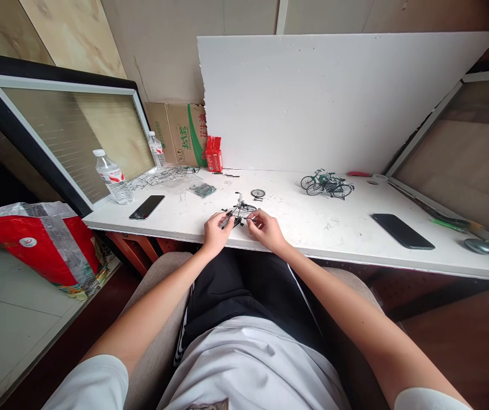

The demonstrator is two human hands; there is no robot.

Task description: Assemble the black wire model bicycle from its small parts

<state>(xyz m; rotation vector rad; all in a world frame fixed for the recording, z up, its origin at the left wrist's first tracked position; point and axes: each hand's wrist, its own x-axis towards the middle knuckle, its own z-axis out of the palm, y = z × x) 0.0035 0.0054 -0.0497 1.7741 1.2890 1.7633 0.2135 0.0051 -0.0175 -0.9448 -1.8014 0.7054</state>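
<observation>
A black model bicycle [239,206], partly assembled with one wheel on it, is held near the front edge of the white table. My left hand [216,230] is closed round its left end, thumb and fingers pinching the frame. My right hand [265,229] pinches a thin dark piece at the right side of the bicycle; what exactly it is I cannot make out. Behind the hands lie a loose spoked wheel [257,193] and a small dark part [258,199]. Further right on the table stand finished-looking model bicycles [326,184], dark and green.
To the left are a black phone [147,206], a water bottle [113,177], a small bag of parts [203,189] and sprue frames [170,175]. A red box [214,154] stands at the back. On the right lie another phone [402,231] and a computer mouse [480,246].
</observation>
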